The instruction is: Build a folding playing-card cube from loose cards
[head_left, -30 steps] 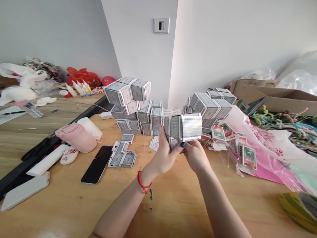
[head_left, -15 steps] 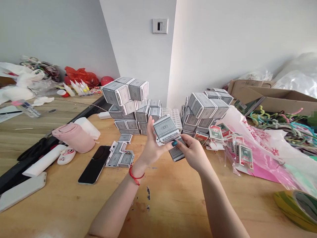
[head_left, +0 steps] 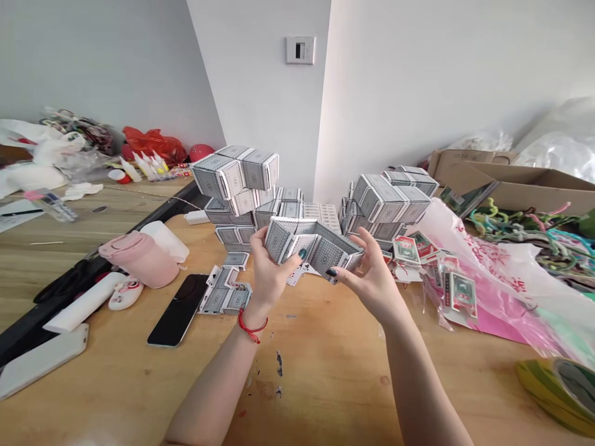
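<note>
Between my two hands, above the table, is an open-topped block of folded playing cards (head_left: 327, 256) with grey patterned backs. My left hand (head_left: 270, 280) grips its left part, thumb pressed on the front. At the right end, my right hand (head_left: 374, 285) pinches it between thumb and fingers. Loose playing cards (head_left: 292, 277) lie partly hidden below it. Several folded cards (head_left: 214, 300) rest on the table to the left. Behind stand a left stack of card blocks (head_left: 237, 166) and a right stack of card blocks (head_left: 379, 197).
A black phone (head_left: 179, 310), a pink cup-like item (head_left: 139, 257) and a white mouse-shaped item (head_left: 125, 293) lie left. On the right are card boxes (head_left: 406, 249), plastic wrapping (head_left: 488, 266), a roll of tape (head_left: 553, 390) and a cardboard box (head_left: 534, 179).
The card piece has been turned and spread, so its hollow inside now shows. My right hand has moved right and up to its far end; my left hand has shifted slightly left.
</note>
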`<state>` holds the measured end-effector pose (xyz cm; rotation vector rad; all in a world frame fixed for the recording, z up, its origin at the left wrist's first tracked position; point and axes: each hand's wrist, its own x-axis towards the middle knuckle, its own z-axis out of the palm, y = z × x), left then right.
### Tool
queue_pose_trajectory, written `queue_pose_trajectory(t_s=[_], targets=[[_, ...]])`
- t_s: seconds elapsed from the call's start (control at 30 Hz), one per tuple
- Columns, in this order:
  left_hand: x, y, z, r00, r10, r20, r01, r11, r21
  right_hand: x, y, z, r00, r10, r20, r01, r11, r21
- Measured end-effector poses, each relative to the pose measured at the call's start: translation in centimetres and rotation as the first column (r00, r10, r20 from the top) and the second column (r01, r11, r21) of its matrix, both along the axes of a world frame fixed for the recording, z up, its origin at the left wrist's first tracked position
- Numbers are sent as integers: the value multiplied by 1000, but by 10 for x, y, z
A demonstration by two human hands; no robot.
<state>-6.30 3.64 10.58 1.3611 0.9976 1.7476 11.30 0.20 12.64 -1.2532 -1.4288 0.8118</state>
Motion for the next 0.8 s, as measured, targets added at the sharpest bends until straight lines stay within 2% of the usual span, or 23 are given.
queue_pose_trajectory(t_s=[0.1, 0.17, 0.3, 0.43, 0.5, 0.6, 0.67, 0.8], targets=[[-8, 0, 4, 989, -142, -38, 141, 989, -41, 3, 3, -1, 977, 163, -136, -176, 980, -88], [-15, -2, 11, 962, -243, -127, 234, 969, -80, 4, 3, -1, 975, 176, -136, -185, 981, -57], [-22, -6, 22, 933, -247, -262, 228, 968, -102, 2, -1, 2, 988, 157, -8, -156, 986, 62], [-18, -10, 21, 921, -242, -305, 224, 970, -93, -5, -6, 4, 984, 119, 131, -137, 982, 133], [-15, -11, 19, 922, -245, -301, 235, 969, -71, -6, -7, 4, 985, 92, 148, -116, 979, 165], [-13, -13, 19, 941, -228, -250, 235, 972, 0, -4, -7, 4, 992, 100, 77, -114, 969, 220], [-13, -14, 20, 948, -224, -226, 247, 966, 80, 2, -5, 5, 988, 152, -16, -144, 964, 225], [-14, -15, 21, 955, -209, -209, 257, 936, 239, 13, -3, 9, 926, 304, -222, -296, 953, 72]])
